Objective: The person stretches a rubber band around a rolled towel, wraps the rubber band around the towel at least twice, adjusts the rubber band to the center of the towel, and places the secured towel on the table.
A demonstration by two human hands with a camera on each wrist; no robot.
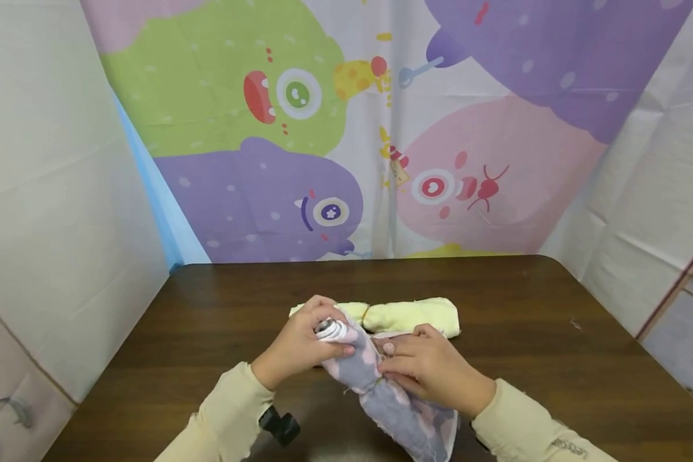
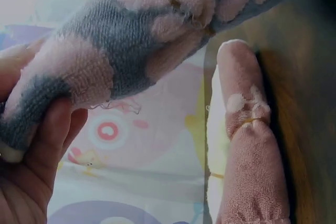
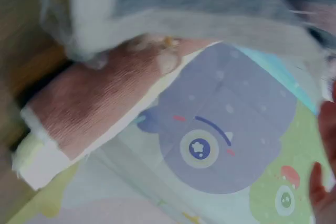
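A dark brown wooden table (image 1: 554,333) stands before a cartoon-monster curtain (image 1: 381,128), flanked by plain white sheets (image 1: 46,224) on both sides.

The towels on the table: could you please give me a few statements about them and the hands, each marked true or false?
1. Both hands hold the grey and pink towel. True.
2. The left hand grips the towel's rolled end. True.
3. A yellow towel lies rolled on the table behind the hands. True.
4. The yellow towel is spread out flat. False: it is rolled up.
5. The right hand rests idle on the table. False: it holds the grey and pink towel.
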